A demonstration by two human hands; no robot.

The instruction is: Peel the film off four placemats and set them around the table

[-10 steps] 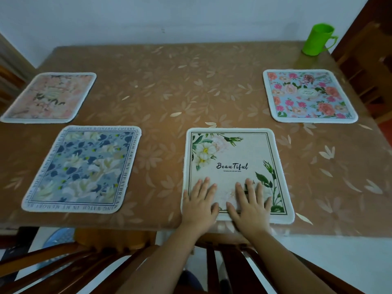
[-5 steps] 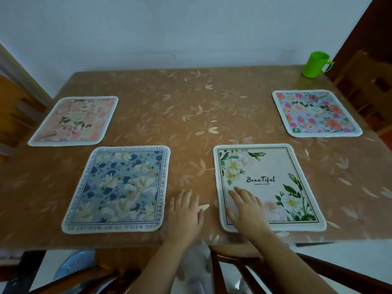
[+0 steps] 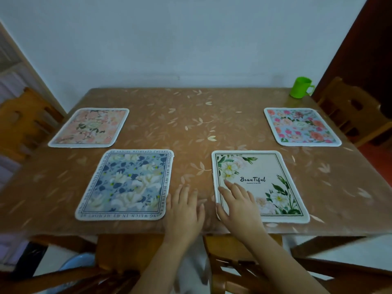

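Note:
Four placemats lie flat on the brown leaf-patterned table (image 3: 191,124). A white mat with green leaves and the word "Beautiful" (image 3: 267,177) is at the near right. A blue floral mat (image 3: 127,183) is at the near left. A peach floral mat (image 3: 91,128) sits far left, a pink rose mat (image 3: 301,127) far right. My right hand (image 3: 237,204) rests flat, fingers spread, on the white mat's near left corner. My left hand (image 3: 184,209) lies flat on the bare table between the two near mats. Neither hand holds anything.
A green plastic mug (image 3: 300,87) stands at the table's far right corner. Wooden chairs stand at the left (image 3: 23,124), the right (image 3: 352,111) and the near side (image 3: 233,262). A white wall runs behind the table.
My left hand slid off the white mat leftward onto the bare table. My right hand shifted to the mat's left corner. The camera tilted up and pulled back.

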